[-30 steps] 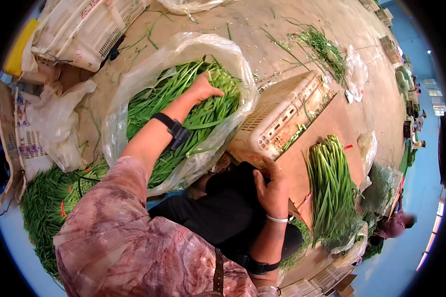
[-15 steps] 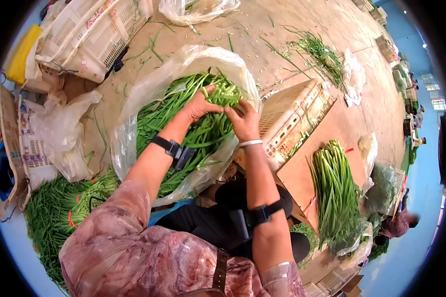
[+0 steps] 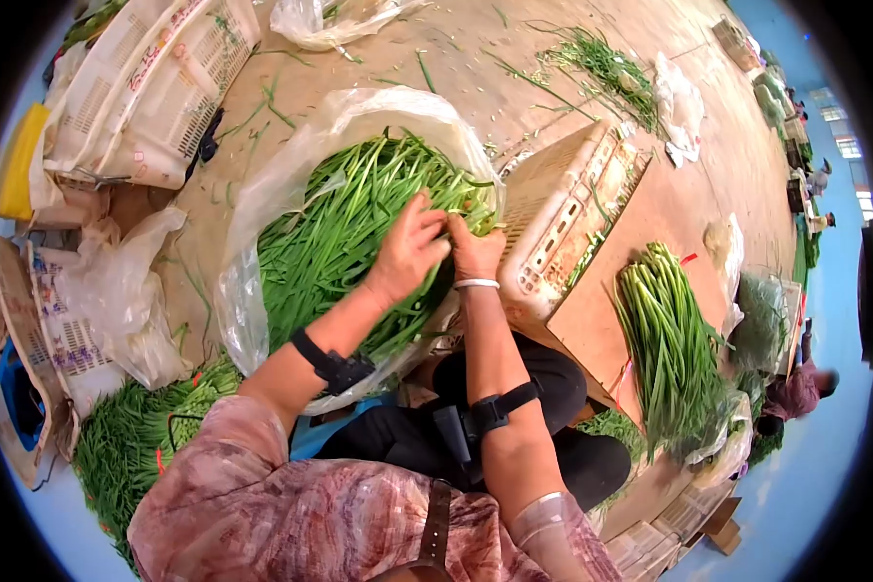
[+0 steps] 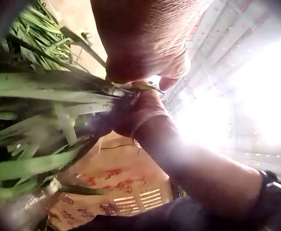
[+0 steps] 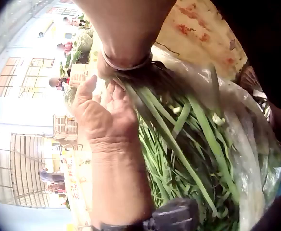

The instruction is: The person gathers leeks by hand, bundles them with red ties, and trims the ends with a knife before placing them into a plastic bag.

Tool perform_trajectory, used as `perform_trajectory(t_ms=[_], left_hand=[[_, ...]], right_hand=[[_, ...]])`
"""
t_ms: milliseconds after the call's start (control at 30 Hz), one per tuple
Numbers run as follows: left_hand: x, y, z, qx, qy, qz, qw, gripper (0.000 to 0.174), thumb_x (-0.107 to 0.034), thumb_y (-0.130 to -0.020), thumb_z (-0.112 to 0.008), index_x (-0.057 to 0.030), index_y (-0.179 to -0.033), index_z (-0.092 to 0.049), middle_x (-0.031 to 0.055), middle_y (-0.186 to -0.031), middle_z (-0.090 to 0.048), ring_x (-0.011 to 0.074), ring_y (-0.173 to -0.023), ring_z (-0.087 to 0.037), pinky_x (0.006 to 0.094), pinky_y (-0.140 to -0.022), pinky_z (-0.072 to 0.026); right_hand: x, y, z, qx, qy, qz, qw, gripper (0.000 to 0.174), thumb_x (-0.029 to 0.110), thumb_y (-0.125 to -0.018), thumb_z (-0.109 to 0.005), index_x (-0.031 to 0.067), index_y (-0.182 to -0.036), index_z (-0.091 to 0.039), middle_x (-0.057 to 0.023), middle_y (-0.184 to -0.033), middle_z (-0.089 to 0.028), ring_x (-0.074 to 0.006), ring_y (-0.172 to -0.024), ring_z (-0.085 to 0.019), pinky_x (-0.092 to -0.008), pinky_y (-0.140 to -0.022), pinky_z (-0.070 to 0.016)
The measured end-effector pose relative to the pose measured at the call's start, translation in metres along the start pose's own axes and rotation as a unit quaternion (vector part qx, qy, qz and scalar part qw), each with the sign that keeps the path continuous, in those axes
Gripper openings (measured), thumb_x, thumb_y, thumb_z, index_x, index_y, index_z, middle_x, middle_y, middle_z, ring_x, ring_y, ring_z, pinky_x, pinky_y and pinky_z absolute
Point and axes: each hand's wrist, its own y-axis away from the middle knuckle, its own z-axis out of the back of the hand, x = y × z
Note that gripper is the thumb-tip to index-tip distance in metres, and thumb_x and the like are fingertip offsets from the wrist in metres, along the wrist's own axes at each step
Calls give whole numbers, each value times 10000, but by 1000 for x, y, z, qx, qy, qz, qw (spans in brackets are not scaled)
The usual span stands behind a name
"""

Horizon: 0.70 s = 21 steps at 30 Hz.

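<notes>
Fingers loosely bent, my left hand [image 3: 407, 254] is over the heap of garlic chives [image 3: 335, 228] in a clear plastic bag [image 3: 247, 281]. In the right wrist view its palm [image 5: 112, 118] faces the camera, with nothing visible in it. Right beside it, my right hand [image 3: 477, 254], with a pale bracelet at the wrist, grips chive stalks near their cut ends. In the left wrist view, leaves [image 4: 49, 96] fan out from the right hand [image 4: 138, 113]. The left hand [image 4: 140, 53] is close above, partly hiding the stalk ends.
A dirty cream crate [image 3: 563, 218] stands right of the bag, with a board [image 3: 592, 320] against it. On the board lies a bundle of chives [image 3: 664, 330]. Tied bundles [image 3: 131, 436] are piled at left, near white crates [image 3: 155, 107]. Loose chives [image 3: 606, 73] litter the floor.
My right hand has come from beside the board into the bag and taken hold of stalks there. The left hand has left the stalk ends and drawn back toward me.
</notes>
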Motion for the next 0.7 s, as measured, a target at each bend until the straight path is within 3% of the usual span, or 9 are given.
perform_trajectory(t_ms=[100,167,200,267,467,533,600,667,700], left_hand=[[-12,-37,27,-31,-222,-28,974,578,-148,-776,-657,25,-1267,-407,162,-1205,-483,234,-1085,-504,349,-924,-422],[2,-75,43,-22,-382,-82,920,690,-377,-714,-715,29,-1216,-471,199,-1118,-555,280,-1042,-537,348,-906,-423],[11,-91,47,-21,-383,-85,920,690,-377,-714,-715,29,-1216,-471,199,-1118,-555,280,-1042,-537,348,-906,-423],[20,-111,44,238,-371,55,896,665,-328,-724,-721,-14,-1251,-465,173,-1163,-532,218,-1101,-494,334,-949,-395],[32,-118,28,272,-339,154,887,702,-368,-621,-793,32,-1132,-523,173,-1037,-612,264,-941,-590,339,-860,-455],[38,-115,22,272,-499,106,816,415,-238,-784,-647,20,-1090,-536,253,-1057,-580,296,-861,-620,372,-775,-498],[36,-116,22,223,-405,169,870,457,-276,-720,-712,78,-958,-548,275,-921,-599,320,-817,-622,389,-734,-511],[49,-132,32,268,-586,101,758,658,-424,-605,-778,96,-939,-555,270,-944,-599,339,-817,-615,387,-743,-507],[57,-134,33,225,-609,96,754,747,-485,-494,-819,78,-919,-573,255,-945,-607,345,-842,-610,383,-762,-500]], right_hand=[[-11,4,-3,-44,36,37,998,302,31,-685,-698,-16,-963,-590,-66,-856,-642,-142,-721,-599,-270,-668,-491],[0,16,-11,-21,106,60,992,317,55,-692,-689,-22,-977,-575,-95,-878,-646,-163,-739,-609,-291,-681,-493],[3,23,-17,-26,110,70,991,335,98,-700,-687,-8,-996,-570,-122,-893,-631,-194,-765,-615,-315,-696,-494],[-9,31,-21,-38,171,107,979,368,139,-683,-708,13,-998,-564,-134,-884,-597,-244,-773,-610,-338,-693,-487],[7,42,-27,10,230,146,962,261,126,-661,-699,30,-846,-542,-158,-747,-549,-356,-702,-566,-421,-636,-448],[14,47,-37,15,200,209,957,216,113,-663,-689,33,-800,-542,-157,-715,-549,-359,-693,-563,-423,-625,-438],[20,53,-40,93,184,181,962,216,86,-688,-692,40,-856,-563,-88,-710,-590,-232,-609,-587,-302,-595,-477],[42,69,-45,103,218,283,928,246,90,-662,-699,49,-868,-572,-101,-751,-585,-253,-648,-586,-323,-613,-483],[54,84,-47,167,184,233,940,272,100,-651,-704,55,-887,-575,-109,-763,-581,-264,-677,-586,-335,-631,-486]])
